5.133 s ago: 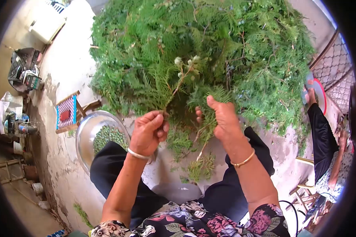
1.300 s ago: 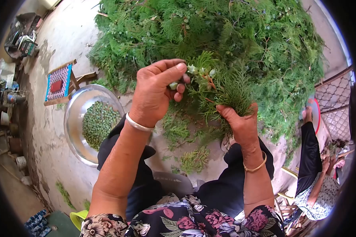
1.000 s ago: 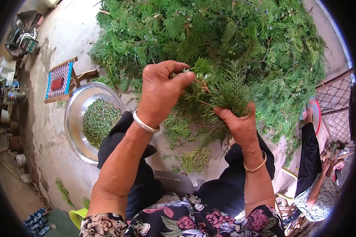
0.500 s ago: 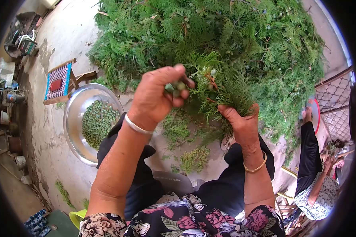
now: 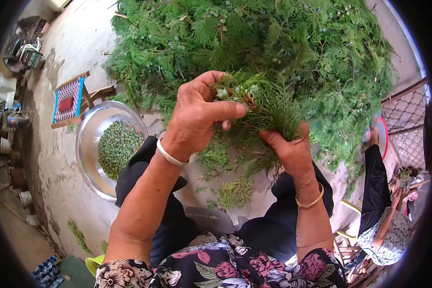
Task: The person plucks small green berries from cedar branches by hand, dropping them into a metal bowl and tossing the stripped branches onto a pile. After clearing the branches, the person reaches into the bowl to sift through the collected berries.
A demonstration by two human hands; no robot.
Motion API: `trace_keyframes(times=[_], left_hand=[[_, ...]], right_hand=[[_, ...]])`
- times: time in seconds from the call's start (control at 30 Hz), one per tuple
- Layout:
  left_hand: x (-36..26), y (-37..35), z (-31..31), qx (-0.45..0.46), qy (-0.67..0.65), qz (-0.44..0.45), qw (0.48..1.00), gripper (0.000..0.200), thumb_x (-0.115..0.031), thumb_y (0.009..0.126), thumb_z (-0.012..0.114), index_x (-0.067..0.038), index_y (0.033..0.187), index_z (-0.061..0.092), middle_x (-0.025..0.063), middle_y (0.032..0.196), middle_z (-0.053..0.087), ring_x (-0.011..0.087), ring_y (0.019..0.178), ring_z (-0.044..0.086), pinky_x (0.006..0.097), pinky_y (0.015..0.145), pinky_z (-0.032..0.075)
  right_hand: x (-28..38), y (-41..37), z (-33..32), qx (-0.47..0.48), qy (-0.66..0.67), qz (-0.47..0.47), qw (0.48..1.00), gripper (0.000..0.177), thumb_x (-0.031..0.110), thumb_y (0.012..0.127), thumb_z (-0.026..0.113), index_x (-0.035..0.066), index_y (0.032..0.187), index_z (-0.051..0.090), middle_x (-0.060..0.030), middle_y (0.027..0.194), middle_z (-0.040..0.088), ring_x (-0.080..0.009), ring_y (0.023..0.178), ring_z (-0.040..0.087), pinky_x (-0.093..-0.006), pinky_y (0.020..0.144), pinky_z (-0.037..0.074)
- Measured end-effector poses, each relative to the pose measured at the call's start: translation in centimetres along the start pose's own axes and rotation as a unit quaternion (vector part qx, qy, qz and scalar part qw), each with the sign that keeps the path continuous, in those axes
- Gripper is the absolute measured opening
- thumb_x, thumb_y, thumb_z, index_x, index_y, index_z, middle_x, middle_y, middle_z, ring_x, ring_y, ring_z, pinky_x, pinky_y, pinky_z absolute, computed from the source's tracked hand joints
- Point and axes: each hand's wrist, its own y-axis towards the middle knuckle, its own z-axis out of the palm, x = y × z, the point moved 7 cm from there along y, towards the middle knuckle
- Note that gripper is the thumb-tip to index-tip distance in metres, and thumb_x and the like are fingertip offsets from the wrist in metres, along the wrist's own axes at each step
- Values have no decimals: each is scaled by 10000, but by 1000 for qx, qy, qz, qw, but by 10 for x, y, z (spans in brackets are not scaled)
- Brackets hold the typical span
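My right hand (image 5: pixel 291 150) grips a leafy evergreen sprig (image 5: pixel 278 108) by its lower end, thumb and fingers closed round the stems. Up at the sprig's left side, my left hand (image 5: pixel 197 113) is closed on green cones (image 5: pixel 223 94), a pale one showing between thumb and forefinger. Its thumb tip touches the foliage; the other fingers and the palm are mostly hidden. More pale green cones (image 5: pixel 253 90) sit on the sprig. To the left stands a wide metal basin (image 5: pixel 89 129) holding a heap of loose green cones (image 5: pixel 120 150).
A large pile of evergreen branches (image 5: pixel 273 38) spreads ahead. A low woven stool (image 5: pixel 69 103) stands beyond the basin. At the right, another person (image 5: pixel 384 235) sits with a foot near a red-rimmed basin (image 5: pixel 384 139). Small sprigs (image 5: pixel 235 192) lie on the floor between my legs.
My left hand has moved slightly right, onto the sprig, and its fingers have closed at the sprig's cones. The cones in its palm are now mostly covered. My right hand has shifted slightly left.
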Motion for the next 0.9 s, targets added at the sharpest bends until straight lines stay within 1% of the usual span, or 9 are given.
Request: trace_keyframes(times=[0.13, 0.2, 0.33, 0.4, 0.43, 0.5, 0.6, 0.73, 0.9], left_hand=[[-4, -1, -1, 9, 80, 13, 997, 308, -22, 723, 697, 14, 984, 539, 69, 820, 614, 114, 601, 552, 225, 444, 411], [5, -4, -2, 4, -84, -50, 995, 271, -114, 772, 696, 19, 951, 542, 62, 776, 602, 118, 565, 540, 227, 417, 408], [6, -5, 5, 28, -142, -82, 986, 285, -197, 809, 679, 23, 929, 541, 55, 755, 589, 121, 547, 533, 230, 409, 412], [11, -5, 3, 18, -82, -98, 992, 333, -242, 811, 680, 29, 953, 549, 54, 768, 592, 110, 555, 527, 224, 418, 412], [12, -5, 3, 16, -82, -98, 992, 333, -242, 811, 680, 29, 953, 549, 54, 768, 592, 110, 555, 527, 224, 418, 412], [9, -3, 0, -16, 54, -65, 996, 366, -243, 788, 704, 32, 986, 567, 50, 789, 598, 94, 561, 517, 216, 437, 416], [5, -1, 5, 8, 85, -8, 996, 406, -241, 763, 728, 40, 1014, 576, 42, 791, 604, 80, 554, 504, 206, 454, 414], [3, -3, 7, 12, 65, -37, 997, 357, -174, 739, 728, 39, 990, 589, 36, 782, 608, 81, 553, 505, 207, 463, 416], [1, -2, 1, 4, 122, -41, 992, 294, -64, 697, 672, 31, 963, 587, 61, 810, 623, 101, 600, 546, 209, 446, 395]], right_hand=[[-2, 2, -2, 2, 25, 23, 999, 188, 26, 786, 670, 7, 973, 653, -37, 900, 681, -97, 783, 597, -255, 715, 474], [-5, 1, -4, -9, 46, 46, 998, 186, 33, 784, 674, 6, 967, 654, -38, 899, 681, -98, 781, 598, -256, 716, 473], [-8, 0, -3, -11, 19, 67, 998, 196, 45, 781, 681, 4, 970, 651, -42, 900, 682, -102, 785, 601, -261, 721, 475], [-8, 0, -1, -5, 22, 65, 998, 195, 45, 782, 681, 4, 970, 650, -44, 902, 682, -103, 790, 602, -262, 722, 476], [-8, 0, 0, -1, 24, 62, 998, 195, 45, 782, 681, 3, 969, 649, -46, 904, 682, -104, 795, 603, -263, 723, 477], [-4, 1, 2, 9, 27, 60, 998, 196, 43, 782, 681, 2, 971, 647, -45, 904, 682, -103, 798, 603, -264, 724, 478], [-6, -1, 4, 13, 45, 59, 997, 190, 39, 783, 678, 1, 967, 647, -45, 905, 682, -102, 798, 605, -263, 721, 479], [-5, -2, 3, 20, 32, 56, 998, 178, 35, 791, 669, -3, 964, 649, -42, 905, 681, -101, 781, 603, -254, 709, 477], [0, 0, 3, 30, 16, 46, 998, 165, 34, 797, 665, -8, 956, 649, -39, 892, 681, -101, 764, 595, -251, 702, 475]])
